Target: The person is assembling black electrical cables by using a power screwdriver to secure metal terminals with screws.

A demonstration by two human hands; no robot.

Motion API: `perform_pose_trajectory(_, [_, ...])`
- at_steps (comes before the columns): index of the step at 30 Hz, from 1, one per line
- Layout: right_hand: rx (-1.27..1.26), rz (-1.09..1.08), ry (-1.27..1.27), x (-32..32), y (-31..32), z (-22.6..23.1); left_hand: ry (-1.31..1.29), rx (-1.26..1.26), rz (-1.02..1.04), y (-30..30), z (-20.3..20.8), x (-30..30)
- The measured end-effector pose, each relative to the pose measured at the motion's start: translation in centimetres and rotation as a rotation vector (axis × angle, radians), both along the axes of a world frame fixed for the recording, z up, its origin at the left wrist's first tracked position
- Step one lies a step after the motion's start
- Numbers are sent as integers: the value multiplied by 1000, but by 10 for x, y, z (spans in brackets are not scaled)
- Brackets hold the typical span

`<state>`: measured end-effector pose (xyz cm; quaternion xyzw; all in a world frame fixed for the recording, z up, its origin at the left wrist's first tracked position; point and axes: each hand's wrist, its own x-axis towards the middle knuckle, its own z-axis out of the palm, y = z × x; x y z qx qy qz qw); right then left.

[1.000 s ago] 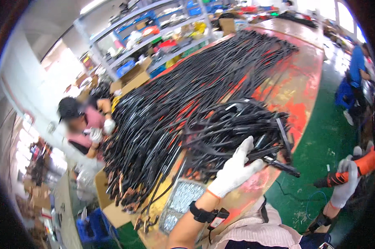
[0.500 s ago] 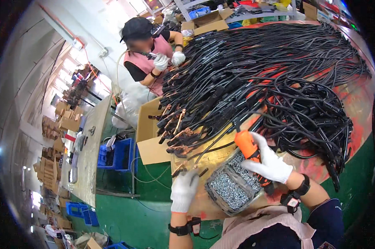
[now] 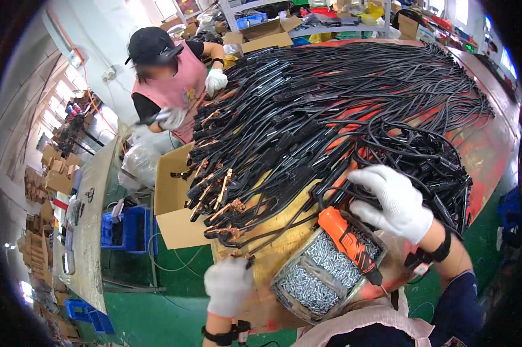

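Note:
My left hand (image 3: 229,286), in a white glove, is closed at the table's near left edge. A small copper-and-black cable end (image 3: 248,260) pokes out of its fingers, mostly hidden. My right hand (image 3: 391,202), also gloved, is open with fingers curved apart, beside the tangled black cables (image 3: 414,150). It is off the orange electric screwdriver (image 3: 345,238), which lies across a clear tray (image 3: 279,284) of small silver screws (image 3: 313,289), bit pointing toward me. Left of the tray lie black cables with copper jaw ends (image 3: 229,209).
A large heap of black cables (image 3: 342,87) covers much of the table (image 3: 261,231). A co-worker (image 3: 171,75) in a pink apron stands at the far left. An open carton (image 3: 183,228) is by the table's left edge, with a blue crate (image 3: 135,228) beyond it.
My right hand has let go of the electric screwdriver, which now rests on the screw tray, and has moved up toward the tangled cables. The co-worker's one hand has dropped lower. The view has shifted.

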<state>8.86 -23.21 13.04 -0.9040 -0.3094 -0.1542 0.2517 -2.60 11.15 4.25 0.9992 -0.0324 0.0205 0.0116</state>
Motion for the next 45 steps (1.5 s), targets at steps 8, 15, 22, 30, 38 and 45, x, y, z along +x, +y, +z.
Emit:
perform_pose_trajectory(8, [-813,169,-7,133,2,-72,-509,-457,41,-12,96,28])
perform_pose_trajectory(15, [-779,296,-38,145,33,-71,-550,-68,-14,-9,115,23])
perform_pose_trajectory(22, [-330,553,-286,38,111,-21,-317,-184,-42,-26,112,4])
perform_pose_trajectory(30, [-444,643,-7,32,74,-16,-82,-285,-149,-33,100,-2])
perform_pose_trajectory(38, [-191,642,-289,-9,74,-7,-233,-564,85,-61,66,-6])
perform_pose_trajectory(45, [209,443,-511,-12,53,-29,322,-1839,258,-80,34,-8])
